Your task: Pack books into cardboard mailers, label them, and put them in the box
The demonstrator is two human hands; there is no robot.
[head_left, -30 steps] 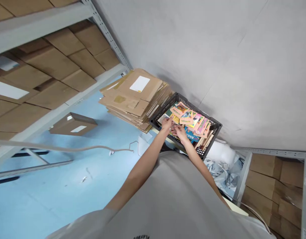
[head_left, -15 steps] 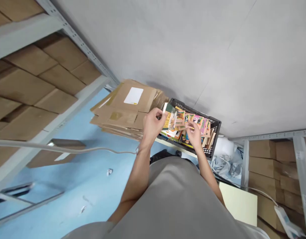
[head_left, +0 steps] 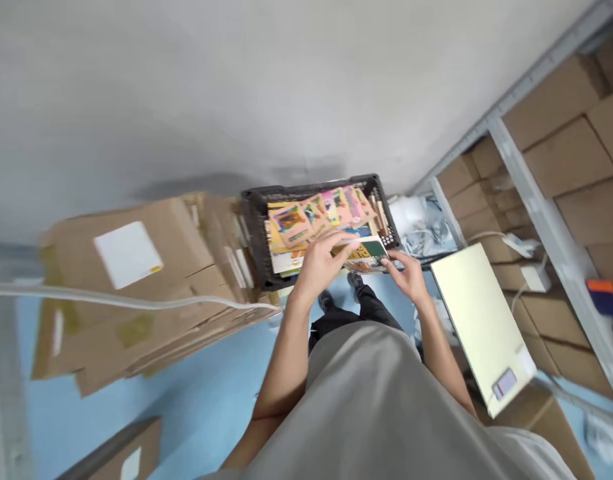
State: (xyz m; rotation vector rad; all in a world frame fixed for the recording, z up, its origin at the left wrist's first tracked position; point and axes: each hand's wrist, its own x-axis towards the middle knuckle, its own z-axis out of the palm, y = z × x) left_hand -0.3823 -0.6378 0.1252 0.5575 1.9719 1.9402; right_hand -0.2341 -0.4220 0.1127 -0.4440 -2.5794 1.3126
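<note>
A book (head_left: 370,252) with a green and yellow cover is held between my two hands, just in front of the crate. My left hand (head_left: 322,265) grips its left end, thumb and fingers closed on it. At the right end, my right hand (head_left: 409,275) pinches the book's corner. Behind them stands a black plastic crate (head_left: 260,230) filled with books. Across the top of these lies a row of pink, picture-covered packets (head_left: 292,223), overlapping one another. My hands partly cover the book and the crate's front edge.
Flattened cardboard (head_left: 181,247) is stacked left of the crate, with a pale cable (head_left: 136,301) crossing in front. To the right are a cream board (head_left: 474,313) with a phone (head_left: 504,383) on it, and a shelf of cartons (head_left: 576,160). A grey wall (head_left: 286,87) rises behind.
My view has swung to the right. The book has moved from over the crate's left part towards my body, and my right hand has come from the pink packets to grip it.
</note>
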